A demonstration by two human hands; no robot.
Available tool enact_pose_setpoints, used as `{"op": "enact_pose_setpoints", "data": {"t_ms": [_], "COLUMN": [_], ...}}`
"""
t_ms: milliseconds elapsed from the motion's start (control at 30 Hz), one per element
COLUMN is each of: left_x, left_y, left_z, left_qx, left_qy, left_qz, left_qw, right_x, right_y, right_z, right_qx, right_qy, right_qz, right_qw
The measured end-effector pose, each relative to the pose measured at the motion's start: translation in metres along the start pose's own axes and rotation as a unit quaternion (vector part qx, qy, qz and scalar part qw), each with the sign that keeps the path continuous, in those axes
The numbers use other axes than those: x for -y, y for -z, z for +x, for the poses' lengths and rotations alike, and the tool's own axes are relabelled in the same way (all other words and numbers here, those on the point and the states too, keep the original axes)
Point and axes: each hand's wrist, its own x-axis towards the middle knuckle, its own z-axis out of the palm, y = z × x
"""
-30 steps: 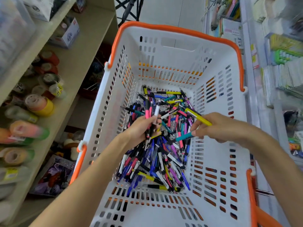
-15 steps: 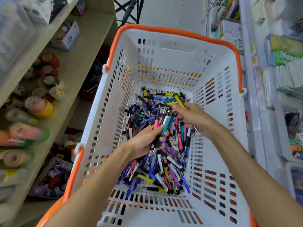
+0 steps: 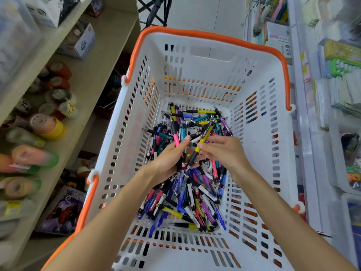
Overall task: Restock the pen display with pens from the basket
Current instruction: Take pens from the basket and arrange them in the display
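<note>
Both my arms reach down into the white basket (image 3: 195,61) with the orange rim. My left hand (image 3: 168,163) is curled around a small bundle of pens (image 3: 178,153), a pink one sticking up past my fingertips. My right hand (image 3: 224,151) pinches a yellow-and-black pen (image 3: 201,142) between thumb and fingers, its lower end slanting toward the bundle in my left hand, touching or almost touching it.

Under my hands lies the loose pile of pens (image 3: 191,198), spread along the middle of the basket floor from the far wall toward the near one: blue, purple, pink, yellow, teal and white barrels crossing each other at every angle. My hands and wrists cover the middle of the pile.

Just beside the basket's left wall runs a beige shelf (image 3: 91,79) with rolls of tape (image 3: 47,126) lying on their sides and a small white carton (image 3: 82,44) further back. Along the right wall stands a white display rack (image 3: 304,133) with packaged stationery, blurred. Beyond the far rim is pale floor.
</note>
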Motion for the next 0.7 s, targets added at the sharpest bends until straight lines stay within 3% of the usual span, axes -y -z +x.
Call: {"op": "enact_pose_setpoints", "data": {"t_ms": [167, 233, 367, 500, 567, 700], "left_x": [0.002, 0.003, 0.003, 0.001, 0.001, -0.007], "left_y": [-0.006, -0.005, -0.002, -0.008, -0.008, -0.006], "left_z": [-0.002, -0.002, -0.007, -0.014, -0.015, -0.015], "left_qx": [0.047, 0.065, 0.123, 0.190, 0.197, 0.173], "left_qy": [0.012, 0.012, 0.045, 0.063, 0.058, 0.039], "left_qz": [0.082, 0.091, 0.109, 0.166, 0.200, 0.176], "left_qw": [0.995, 0.994, 0.985, 0.966, 0.958, 0.968], "right_x": [0.004, 0.015, 0.049, 0.055, 0.052, 0.048], "right_y": [0.005, 0.017, 0.034, 0.016, 0.011, 0.011], "right_z": [0.001, 0.005, 0.022, 0.034, 0.038, 0.041], "right_qx": [0.012, 0.063, 0.050, 0.201, 0.235, 0.220], "right_qy": [0.045, -0.006, -0.041, -0.082, -0.084, -0.077], "right_qz": [-0.212, -0.223, -0.214, -0.344, -0.341, -0.213], "right_qw": [0.976, 0.973, 0.975, 0.914, 0.907, 0.949]}}
